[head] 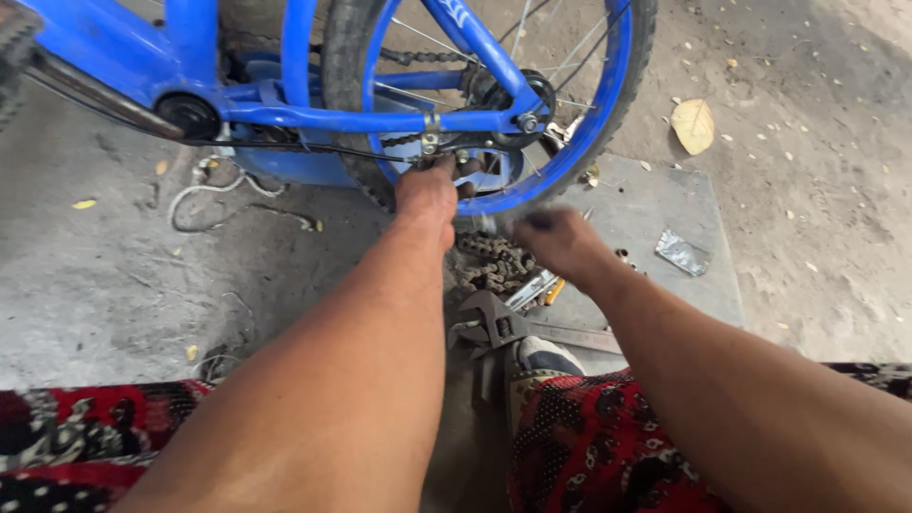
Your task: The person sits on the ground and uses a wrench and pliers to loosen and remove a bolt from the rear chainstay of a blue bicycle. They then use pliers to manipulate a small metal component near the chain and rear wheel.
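The bike (285, 104) stands on bare concrete, blue frame and rear wheel (532, 95) filling the top of the view. At far left a loose wire (204, 195) lies on the floor (114, 285), well clear of the work.

Left hand (429, 190): reaches up to the chainstay just below the wheel rim, near the small clamp bolt (430, 142). Its fingers (456, 171) are curled round a fitting there; what exactly they grip is hidden behind the hand. Judgement: hold this part steady and square to the stay, with the wrist kept below the spokes so the wheel cannot catch it.

Right hand (560, 242): blurred, closed on a small dark tool or part (537, 220) just under the rim. The blur prevents telling what it is. Judgement: bring it in from below and to the right, where the gap is widest.

Below the hands a heap of chain (489, 266) lies beside a wrench (494, 318) and a flat bar (575, 334), all near the person's shoe (541, 359).

Edges and room: the tyre and stay close off the top; the tool heap crowds the floor directly beneath. Open room lies on the slab (665, 204) to the right, bare except for a foil scrap (682, 252), with a dry leaf (693, 125) on the dirt beyond.
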